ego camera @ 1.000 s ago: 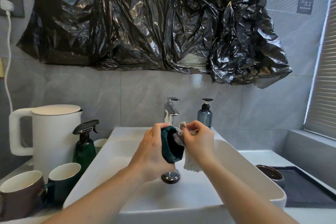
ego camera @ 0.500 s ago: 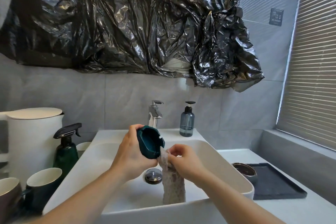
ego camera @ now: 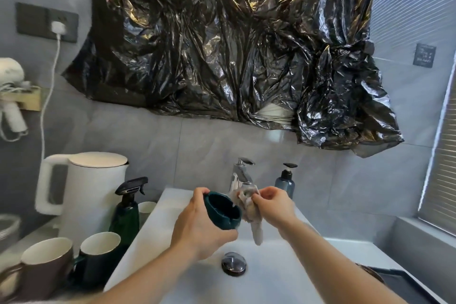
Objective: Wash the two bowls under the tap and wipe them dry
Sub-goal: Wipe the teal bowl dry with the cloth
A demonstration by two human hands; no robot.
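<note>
Teal ceramic, the bowl [ego camera: 223, 211] is being gripped by the left hand [ego camera: 197, 227] over the sink [ego camera: 158, 215], tipped so that its mouth is facing right and toward the camera. The fingers are being curled over its upper rim and the thumb is being kept under its lower edge. Just beside its right rim, a pale cloth [ego camera: 250, 210] is being pinched by the right hand [ego camera: 274, 206], bunched at the fingertips with one tail being left hanging toward the basin. Whether cloth and bowl are touching cannot be told. Both are being held in front of the tap [ego camera: 240, 175], above the drain plug [ego camera: 233, 263].

One teal bowl is being counted in hand; a second, brownish bowl [ego camera: 370, 275] is being glimpsed at the lower right, on the edge of a dark tray [ego camera: 404, 286], mostly hidden by the right forearm. On the left counter, one white kettle [ego camera: 86, 192], one green spray bottle [ego camera: 127, 212] and three mugs are being counted: a brown mug [ego camera: 47, 266], a dark mug [ego camera: 98, 254] and a pale mug [ego camera: 146, 208] half hidden behind the bottle. One soap dispenser [ego camera: 286, 184] is being partly covered by the right hand. Black plastic sheeting [ego camera: 234, 44] is being shown across the wall above. Objects at the far left edge are being cut off and blurred.
</note>
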